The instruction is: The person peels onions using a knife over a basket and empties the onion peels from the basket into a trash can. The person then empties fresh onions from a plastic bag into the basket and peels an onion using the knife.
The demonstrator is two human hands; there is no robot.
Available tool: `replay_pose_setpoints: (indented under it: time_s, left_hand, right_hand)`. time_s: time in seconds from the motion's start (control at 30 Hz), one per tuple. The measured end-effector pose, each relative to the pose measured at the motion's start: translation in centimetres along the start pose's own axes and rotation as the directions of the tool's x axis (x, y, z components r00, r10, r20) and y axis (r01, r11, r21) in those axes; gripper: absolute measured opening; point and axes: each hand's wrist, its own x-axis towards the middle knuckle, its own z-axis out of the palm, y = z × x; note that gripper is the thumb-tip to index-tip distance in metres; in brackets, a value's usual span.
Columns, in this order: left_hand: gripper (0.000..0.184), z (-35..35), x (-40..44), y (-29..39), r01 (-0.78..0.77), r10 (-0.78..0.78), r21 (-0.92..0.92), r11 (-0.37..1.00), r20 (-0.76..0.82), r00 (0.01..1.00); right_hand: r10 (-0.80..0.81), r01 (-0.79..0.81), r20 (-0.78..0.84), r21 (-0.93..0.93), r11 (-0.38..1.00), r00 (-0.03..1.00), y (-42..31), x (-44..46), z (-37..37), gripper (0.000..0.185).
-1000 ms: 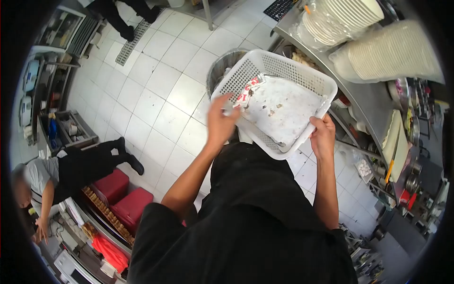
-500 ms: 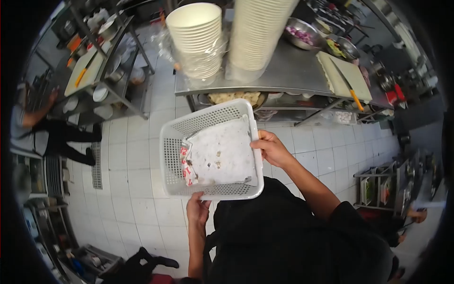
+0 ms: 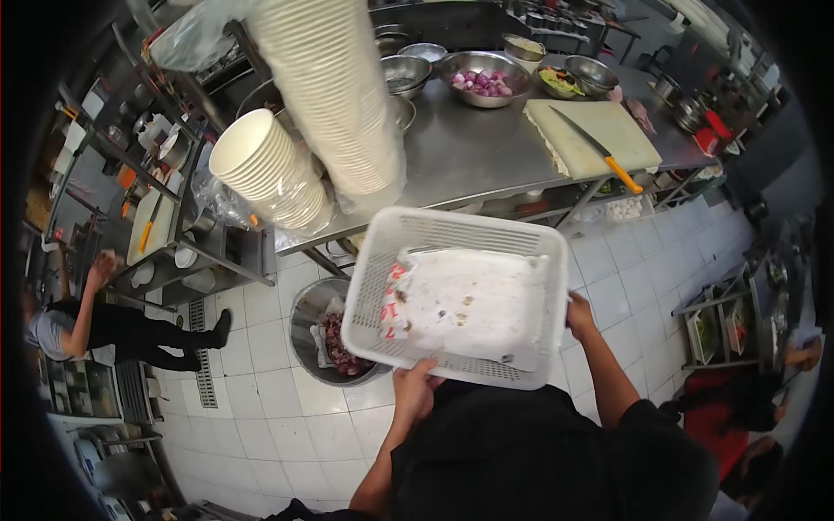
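Observation:
A white perforated plastic basket (image 3: 558, 286) is held in front of my body, close to the steel table's front edge. In it lies a flat white sheet (image 3: 469, 295) with red print at its left end and small dark scraps on top. My left hand (image 3: 415, 391) grips the basket's near rim, its fingers partly under it. At the basket's right side my right hand (image 3: 579, 316) is closed on the edge, most of its fingers hidden. Left of the basket, a bin (image 3: 311, 304) on the floor holds dark reddish scraps.
The steel table (image 3: 443, 165) bears stacked white tubs (image 3: 339, 95), a bowl of purple onions (image 3: 485, 80), and a cutting board (image 3: 591, 139) with a yellow-handled knife (image 3: 608, 156). A person (image 3: 113, 330) stands at far left; others are at the right edge.
My view has turned rightward toward the steel table. My left hand, loose over the basket's left side earlier, now holds its near rim. The bin's contents have come into view.

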Motion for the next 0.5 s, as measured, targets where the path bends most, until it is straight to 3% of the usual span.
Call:
replay_pose_setpoints:
  time_s: [0.07,0.1,0.17,0.23,0.3,0.37,0.4,0.5]
  left_hand:
    - [0.032,5.5,1.4,-1.3,-0.005,0.006,-0.009,1.000,0.078,0.997]
    - [0.033,8.0,2.0,-1.6,-0.002,0.003,-0.010,1.000,0.111,0.994]
    - [0.033,13.2,3.6,-1.6,0.020,-0.022,0.015,1.000,0.150,0.988]
    - [0.032,17.6,4.4,-2.2,-0.017,0.012,0.031,0.999,0.168,0.986]
    - [0.031,19.7,6.0,-2.3,-0.040,0.032,0.043,0.998,0.176,0.984]
    - [0.030,22.3,6.2,-1.2,-0.058,0.052,0.038,0.998,0.152,0.987]
    - [0.029,23.5,6.5,-0.7,-0.071,0.066,0.029,0.997,0.147,0.987]
    - [0.028,25.6,9.8,0.3,-0.158,0.159,-0.021,0.987,0.079,0.984]
  right_hand:
    - [-0.068,0.068,0.011,0.034,0.997,0.998,4.5,1.9,-4.6,0.048]
    - [-0.076,0.060,0.089,0.170,0.984,0.993,8.9,4.7,-7.8,0.048]
    - [-0.099,0.056,0.044,0.574,0.817,0.994,10.8,4.2,-9.1,0.044]
    - [-0.128,0.094,0.012,0.607,0.789,0.992,13.7,5.3,-11.4,0.043]
    - [0.098,-0.125,0.170,0.160,0.979,0.981,17.4,6.9,-15.9,0.049]
    - [0.355,-0.349,0.074,-0.081,0.933,0.932,15.5,7.6,-17.3,0.055]
    - [0.359,-0.359,0.000,-0.021,0.933,0.933,14.2,6.4,-17.5,0.053]
    - [0.374,-0.370,0.059,-0.070,0.927,0.926,15.3,7.7,-20.8,0.033]
